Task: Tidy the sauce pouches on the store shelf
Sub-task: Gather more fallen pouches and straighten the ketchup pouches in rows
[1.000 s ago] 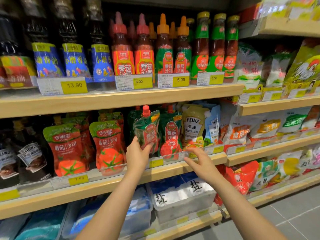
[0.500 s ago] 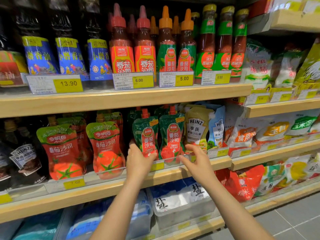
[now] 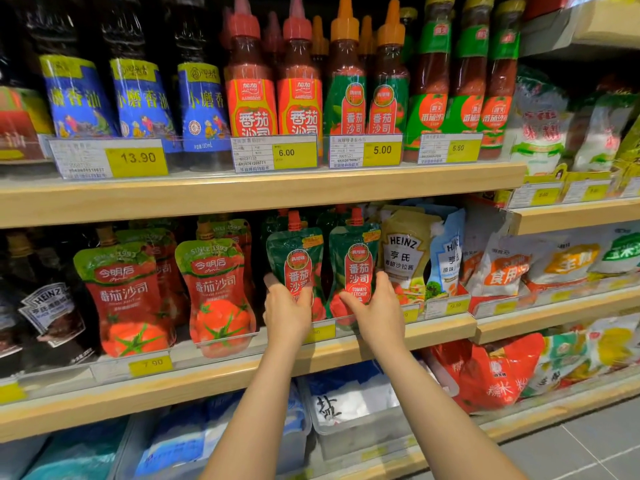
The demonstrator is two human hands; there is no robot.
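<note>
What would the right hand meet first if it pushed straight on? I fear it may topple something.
The right hand already touches the right green ketchup pouch; the same-colour pouches behind come next, probably.

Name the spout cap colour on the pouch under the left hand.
Red cap, clearest in the head view.

Light: bright, even, from above
Shadows: dark recess behind the tall dark glass bottles (image 3: 124, 32)
Blur: soft at frame edges
Distortion: wide-angle bowing of the pale wooden shelf edge (image 3: 242, 195)

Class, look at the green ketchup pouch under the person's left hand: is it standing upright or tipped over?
Upright. The left green pouch stands with its red cap on top and label lettering vertical, the left hand gripping its lower part.
</note>
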